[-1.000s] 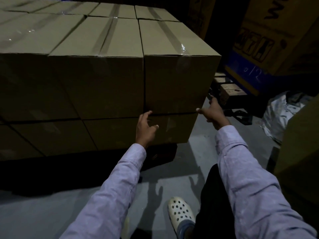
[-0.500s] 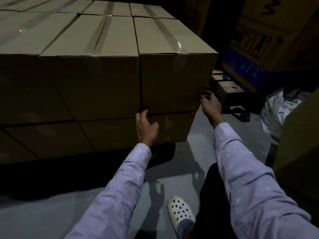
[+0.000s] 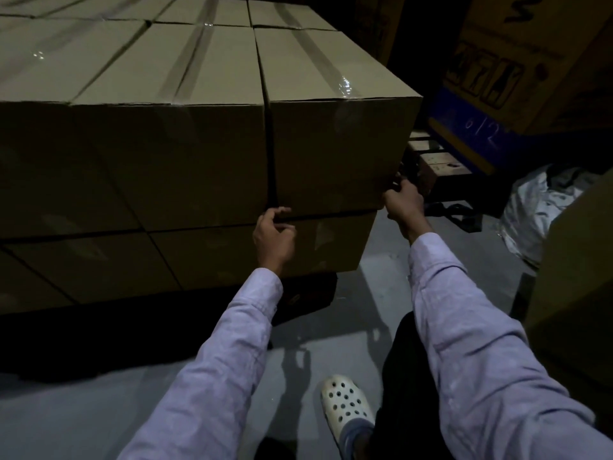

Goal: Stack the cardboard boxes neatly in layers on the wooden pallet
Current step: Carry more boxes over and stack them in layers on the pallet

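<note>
Corner box [image 3: 338, 154] rests atop a lower box [image 3: 331, 247], long axis running away from the person. The right hand [image 3: 403, 202] grips its bottom right corner; the left hand [image 3: 273, 235] curls at the bottom left seam, hold unclear.

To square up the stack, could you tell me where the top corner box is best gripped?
Grip the top corner box at its lower front edge and lower right corner, coming from the front and right; a neighbouring box blocks its left.
</note>
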`<state>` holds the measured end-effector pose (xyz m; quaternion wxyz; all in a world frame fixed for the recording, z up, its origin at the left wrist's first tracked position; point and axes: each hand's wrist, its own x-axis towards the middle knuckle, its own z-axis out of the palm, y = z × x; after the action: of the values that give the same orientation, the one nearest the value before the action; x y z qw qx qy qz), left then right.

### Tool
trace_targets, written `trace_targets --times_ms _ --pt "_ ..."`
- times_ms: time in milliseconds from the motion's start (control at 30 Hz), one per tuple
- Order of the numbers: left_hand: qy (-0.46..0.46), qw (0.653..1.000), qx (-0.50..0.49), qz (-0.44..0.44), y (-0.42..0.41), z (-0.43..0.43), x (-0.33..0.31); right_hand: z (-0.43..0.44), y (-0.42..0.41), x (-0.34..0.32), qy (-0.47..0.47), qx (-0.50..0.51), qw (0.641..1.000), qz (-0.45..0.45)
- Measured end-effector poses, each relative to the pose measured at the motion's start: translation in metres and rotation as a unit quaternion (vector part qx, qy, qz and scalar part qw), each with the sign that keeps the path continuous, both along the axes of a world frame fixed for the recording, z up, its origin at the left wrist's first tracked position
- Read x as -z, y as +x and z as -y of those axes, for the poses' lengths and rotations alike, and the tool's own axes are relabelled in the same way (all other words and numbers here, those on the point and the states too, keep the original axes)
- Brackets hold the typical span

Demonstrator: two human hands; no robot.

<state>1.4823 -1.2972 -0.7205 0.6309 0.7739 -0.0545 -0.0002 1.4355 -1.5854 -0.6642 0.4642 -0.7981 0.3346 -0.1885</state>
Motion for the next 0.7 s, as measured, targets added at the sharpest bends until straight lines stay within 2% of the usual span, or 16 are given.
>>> trace_targets --times_ms 533,700 --pt "-0.013 1.0 -0.013 -0.015 -0.013 -0.005 -0.007 0.004 -0.006 0.005 -0.024 -0.001 1.0 -0.005" --pt "0.001 0.999 -0.031 0.014 -0.016 -0.006 -0.003 0.002 -0.007 0.004 -0.041 -0.003 0.999 -0.012"
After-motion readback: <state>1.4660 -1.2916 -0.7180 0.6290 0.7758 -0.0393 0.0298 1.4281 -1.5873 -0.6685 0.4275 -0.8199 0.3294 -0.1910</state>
